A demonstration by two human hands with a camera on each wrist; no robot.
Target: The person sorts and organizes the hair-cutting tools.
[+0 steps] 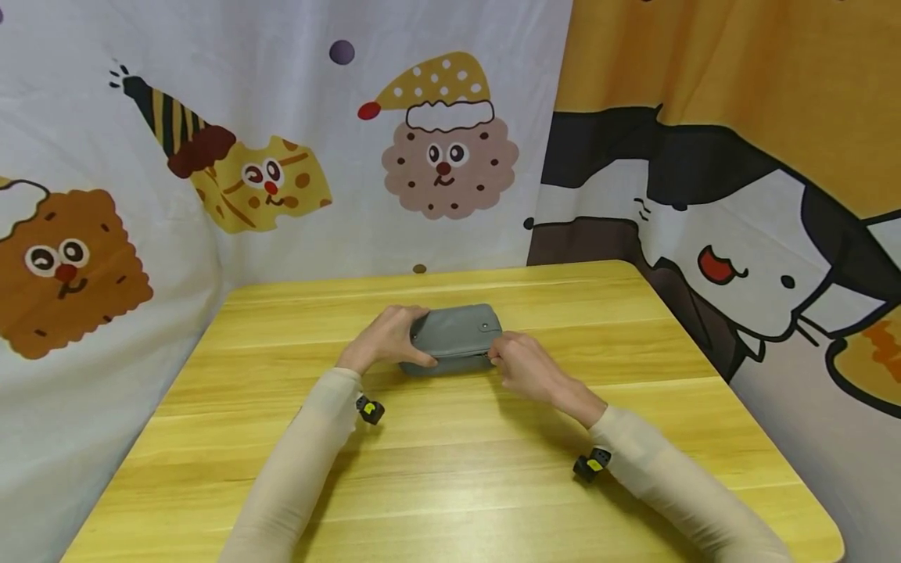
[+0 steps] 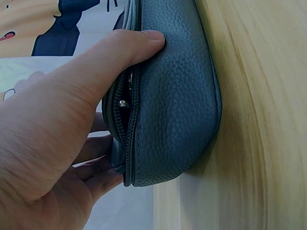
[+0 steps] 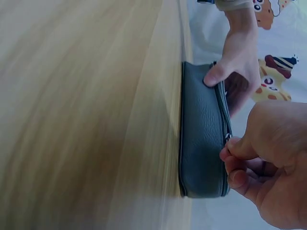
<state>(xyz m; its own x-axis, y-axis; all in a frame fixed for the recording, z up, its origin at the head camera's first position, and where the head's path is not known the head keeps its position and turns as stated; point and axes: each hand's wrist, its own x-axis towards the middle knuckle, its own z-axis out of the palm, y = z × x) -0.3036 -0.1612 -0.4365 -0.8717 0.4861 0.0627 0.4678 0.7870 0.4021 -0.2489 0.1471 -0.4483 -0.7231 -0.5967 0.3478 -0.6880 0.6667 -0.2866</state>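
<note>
A grey-blue leather zip pouch lies on the wooden table, a flap with a snap on its top. My left hand grips its left end, the thumb pressing on the front wall and the fingers behind. Beside that thumb the zipper stands parted, and a small metal bit shows in the gap. At the pouch's right part my right hand pinches the zipper pull between thumb and curled fingers, which mostly hide it.
The yellow wood-grain table reaches back to a white curtain with cartoon prints. An orange cloth with a cartoon cat hangs at the right. Small black cameras sit on both wrists.
</note>
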